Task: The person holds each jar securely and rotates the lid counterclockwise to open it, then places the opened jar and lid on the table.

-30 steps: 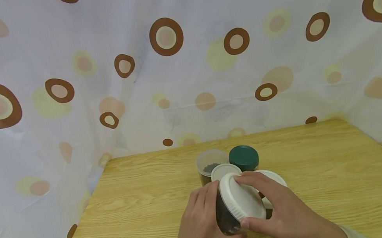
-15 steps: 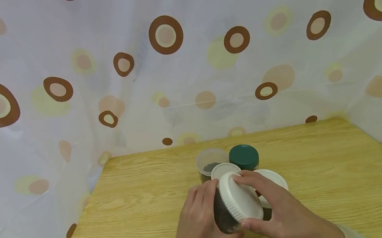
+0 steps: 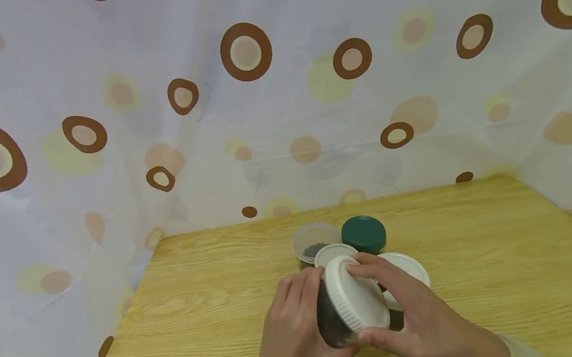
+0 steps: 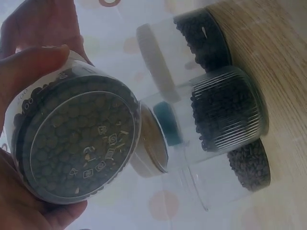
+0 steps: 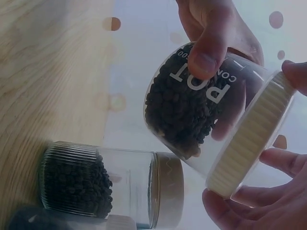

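We hold the tilted clear POT jar (image 3: pixel 331 322) in our left hand (image 3: pixel 294 332) and grip its ribbed white lid (image 3: pixel 362 299) with our right hand (image 3: pixel 425 320), nearer us than the green-lidded jar (image 3: pixel 363 234).

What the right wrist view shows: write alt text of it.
A person's left hand grips a tilted, clear round jar of dark pellets, lettered POT; the right hand holds its off-white ribbed lid. Nearby, a clear ribbed jar, also lidded, stands on a wood-grain table.

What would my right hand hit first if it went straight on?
The white lid your right hand grips; past it, seemingly the tilted jar in your left hand, though depth is unclear.
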`<state>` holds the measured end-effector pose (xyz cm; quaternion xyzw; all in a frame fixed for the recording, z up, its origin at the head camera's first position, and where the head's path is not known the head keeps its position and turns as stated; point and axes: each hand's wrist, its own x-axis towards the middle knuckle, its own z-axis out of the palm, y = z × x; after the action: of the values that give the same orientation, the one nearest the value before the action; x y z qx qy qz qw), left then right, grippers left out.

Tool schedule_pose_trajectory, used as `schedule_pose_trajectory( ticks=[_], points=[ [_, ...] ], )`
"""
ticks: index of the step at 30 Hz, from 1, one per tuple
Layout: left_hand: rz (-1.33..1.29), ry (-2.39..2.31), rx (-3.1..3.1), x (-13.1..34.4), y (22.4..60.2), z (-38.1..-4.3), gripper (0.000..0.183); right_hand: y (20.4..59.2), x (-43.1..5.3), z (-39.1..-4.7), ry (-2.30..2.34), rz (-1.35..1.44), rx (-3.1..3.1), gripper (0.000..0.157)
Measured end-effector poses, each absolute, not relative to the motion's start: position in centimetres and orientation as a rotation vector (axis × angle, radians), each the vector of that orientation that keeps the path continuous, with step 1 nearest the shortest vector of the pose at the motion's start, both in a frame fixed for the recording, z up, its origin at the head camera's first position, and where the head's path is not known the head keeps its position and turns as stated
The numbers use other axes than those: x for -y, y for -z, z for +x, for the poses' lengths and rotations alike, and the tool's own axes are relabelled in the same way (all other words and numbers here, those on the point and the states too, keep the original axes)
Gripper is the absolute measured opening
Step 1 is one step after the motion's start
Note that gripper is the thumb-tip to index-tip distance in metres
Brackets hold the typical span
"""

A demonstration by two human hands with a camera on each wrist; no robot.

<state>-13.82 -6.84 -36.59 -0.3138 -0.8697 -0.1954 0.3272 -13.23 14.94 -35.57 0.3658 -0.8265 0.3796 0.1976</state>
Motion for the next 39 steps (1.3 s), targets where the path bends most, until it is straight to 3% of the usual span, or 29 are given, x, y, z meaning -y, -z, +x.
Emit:
schedule_pose_trajectory(
  ticks=[10, 17, 28, 39],
  points=[
    [-0.791, 0.445, 2.124, 6.29, 37.05, -13.77, 0.094, 34.9, -14.8, -13.14, -0.959, 0.903, 2.409, 0.093],
    [-0.773, 0.332, 2.067, 5.84, 37.28, -13.81, 0.095, 34.79, -14.28, -12.75, -0.973, 0.686, 2.526, 0.084],
    [-0.802, 0.553, 2.206, 6.11, 37.3, -13.54, 0.1, 34.65, -14.57, -13.11, -0.906, 0.85, 2.411, 0.089],
    [-0.8, 0.469, 2.163, 6.43, 37.39, -13.51, 0.103, 34.98, -14.61, -13.56, -0.928, 0.949, 2.367, 0.088]
  ],
)
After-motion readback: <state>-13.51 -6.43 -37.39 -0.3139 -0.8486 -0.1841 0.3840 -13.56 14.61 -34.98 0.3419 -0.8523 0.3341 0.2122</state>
